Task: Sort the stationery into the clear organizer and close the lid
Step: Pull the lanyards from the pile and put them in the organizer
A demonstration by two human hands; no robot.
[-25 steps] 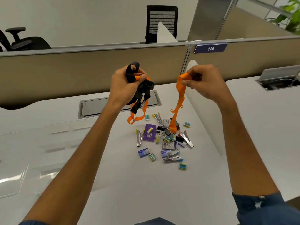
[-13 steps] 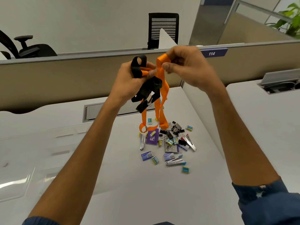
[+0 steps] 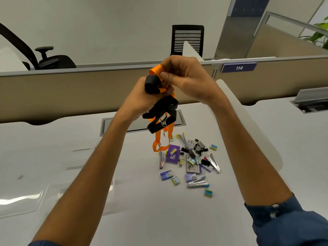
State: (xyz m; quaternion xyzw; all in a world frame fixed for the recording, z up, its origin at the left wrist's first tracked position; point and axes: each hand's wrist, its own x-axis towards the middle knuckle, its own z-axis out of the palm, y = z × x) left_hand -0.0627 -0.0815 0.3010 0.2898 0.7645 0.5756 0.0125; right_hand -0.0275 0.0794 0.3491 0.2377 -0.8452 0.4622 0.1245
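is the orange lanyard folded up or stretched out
Partly folded: the right hand pinches a loop of the orange lanyard against the left hand, while its tail dangles loose below.

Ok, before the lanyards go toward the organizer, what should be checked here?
1. Grip: left hand holds the black lanyard: ok.
2. Pinch: right hand pinches the top loop of the orange lanyard: ok.
3. Orange tail folded in: not ok, it hangs loose above the stationery pile.
4. Lid of the clear organizer open: cannot tell, too transparent.
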